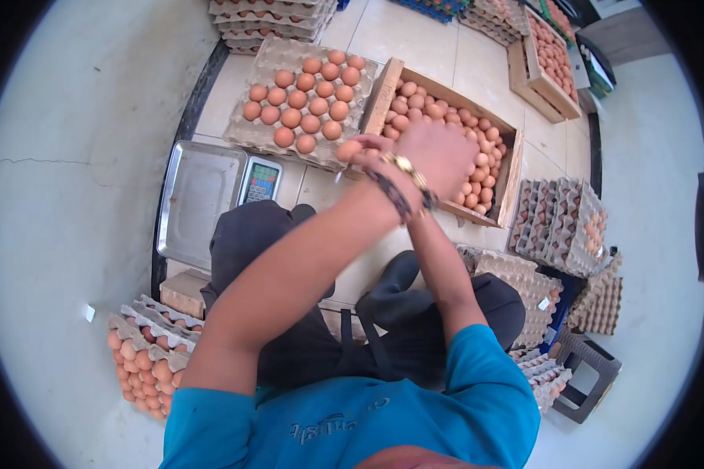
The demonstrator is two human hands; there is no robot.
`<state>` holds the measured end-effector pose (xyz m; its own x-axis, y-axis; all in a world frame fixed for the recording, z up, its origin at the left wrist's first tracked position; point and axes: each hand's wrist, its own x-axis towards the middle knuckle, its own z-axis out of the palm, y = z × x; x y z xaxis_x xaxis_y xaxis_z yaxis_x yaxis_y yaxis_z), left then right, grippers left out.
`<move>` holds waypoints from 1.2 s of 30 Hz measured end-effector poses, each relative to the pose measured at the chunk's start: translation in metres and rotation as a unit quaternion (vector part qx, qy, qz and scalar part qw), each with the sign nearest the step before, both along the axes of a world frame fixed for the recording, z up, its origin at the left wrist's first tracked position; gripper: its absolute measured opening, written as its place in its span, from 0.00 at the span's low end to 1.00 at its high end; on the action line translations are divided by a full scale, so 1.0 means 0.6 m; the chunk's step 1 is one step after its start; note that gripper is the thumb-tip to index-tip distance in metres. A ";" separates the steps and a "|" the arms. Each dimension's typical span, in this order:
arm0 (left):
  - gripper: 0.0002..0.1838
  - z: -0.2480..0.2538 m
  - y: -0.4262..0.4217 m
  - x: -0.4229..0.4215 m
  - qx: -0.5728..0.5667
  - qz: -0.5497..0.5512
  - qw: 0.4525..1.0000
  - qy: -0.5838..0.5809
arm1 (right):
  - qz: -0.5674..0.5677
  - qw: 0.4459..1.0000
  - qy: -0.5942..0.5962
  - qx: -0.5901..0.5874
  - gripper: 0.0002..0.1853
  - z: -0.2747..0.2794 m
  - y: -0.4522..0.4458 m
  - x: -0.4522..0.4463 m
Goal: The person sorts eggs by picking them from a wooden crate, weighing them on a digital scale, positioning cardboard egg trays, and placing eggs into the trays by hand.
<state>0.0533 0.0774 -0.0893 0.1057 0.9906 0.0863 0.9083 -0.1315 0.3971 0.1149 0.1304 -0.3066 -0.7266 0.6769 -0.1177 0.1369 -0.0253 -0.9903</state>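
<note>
My forearms cross in front of me. My left hand, smeared by motion, is over the brown eggs in a wooden crate; its fingers are hidden. My right hand shows past the left wrist, fingers curled around a brown egg. That egg is at the near right corner of a grey pulp egg tray, which has several rows of eggs and some bare cups along its edges. Dark and gold-coloured bracelets circle the left wrist.
A digital scale with a metal pan lies left of my knees. Egg-filled trays are stacked at lower left, more trays at the back. Another egg crate stands back right, stacked trays and a dark plastic stool on the right.
</note>
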 end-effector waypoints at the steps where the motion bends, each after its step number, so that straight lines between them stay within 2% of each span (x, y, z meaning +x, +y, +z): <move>1: 0.11 0.010 -0.011 0.019 -0.050 -0.071 0.996 0.021 | -0.014 0.995 -0.034 0.088 0.22 0.003 -0.017 -0.020; 3: 0.11 -0.027 -0.021 0.070 -0.090 -0.138 0.986 0.017 | -0.019 0.955 -0.139 0.260 0.22 0.011 -0.039 -0.053; 7: 0.11 -0.057 -0.046 0.106 -0.095 -0.183 0.978 0.037 | -0.012 0.931 -0.116 0.346 0.19 -0.008 -0.054 -0.080; 8: 0.10 -0.061 -0.047 0.109 -0.093 -0.179 0.978 0.045 | -0.011 0.931 -0.113 0.347 0.16 -0.010 -0.058 -0.080; 11: 0.09 -0.071 -0.049 0.115 -0.070 -0.135 0.985 0.078 | -0.148 0.918 -0.053 0.363 0.15 -0.026 -0.046 -0.065; 14: 0.10 -0.075 -0.059 0.124 -0.074 -0.116 0.985 0.107 | -0.307 0.920 -0.026 0.242 0.14 -0.076 0.023 -0.008; 17: 0.11 -0.064 -0.075 0.129 -0.154 -0.161 0.970 0.101 | -0.358 0.897 -0.184 0.186 0.14 -0.100 0.076 0.057; 20: 0.14 -0.052 -0.083 0.136 -0.185 -0.204 0.951 0.141 | -0.190 0.882 -0.381 0.204 0.13 -0.082 0.082 0.066; 23: 0.14 -0.058 -0.084 0.140 -0.152 -0.183 0.962 0.136 | -0.062 0.833 -0.499 0.233 0.15 -0.073 0.080 0.050; 29: 0.13 -0.055 -0.071 0.136 -0.166 -0.137 0.963 0.160 | 0.037 0.797 -0.531 0.284 0.16 -0.109 0.118 0.040; 32: 0.14 -0.061 -0.067 0.139 -0.171 -0.143 0.964 0.142 | 0.045 0.825 -0.474 0.306 0.20 -0.125 0.125 0.060; 33: 0.14 -0.059 -0.067 0.139 -0.167 -0.159 0.963 0.137 | 0.010 0.873 -0.416 0.254 0.21 -0.130 0.127 0.074; 35: 0.13 -0.053 -0.065 0.136 -0.158 -0.186 0.962 0.124 | -0.056 0.945 -0.287 0.148 0.23 -0.144 0.124 0.104; 36: 0.13 -0.053 -0.062 0.135 -0.142 -0.183 0.966 0.115 | -0.125 0.983 -0.116 0.074 0.25 -0.140 0.109 0.105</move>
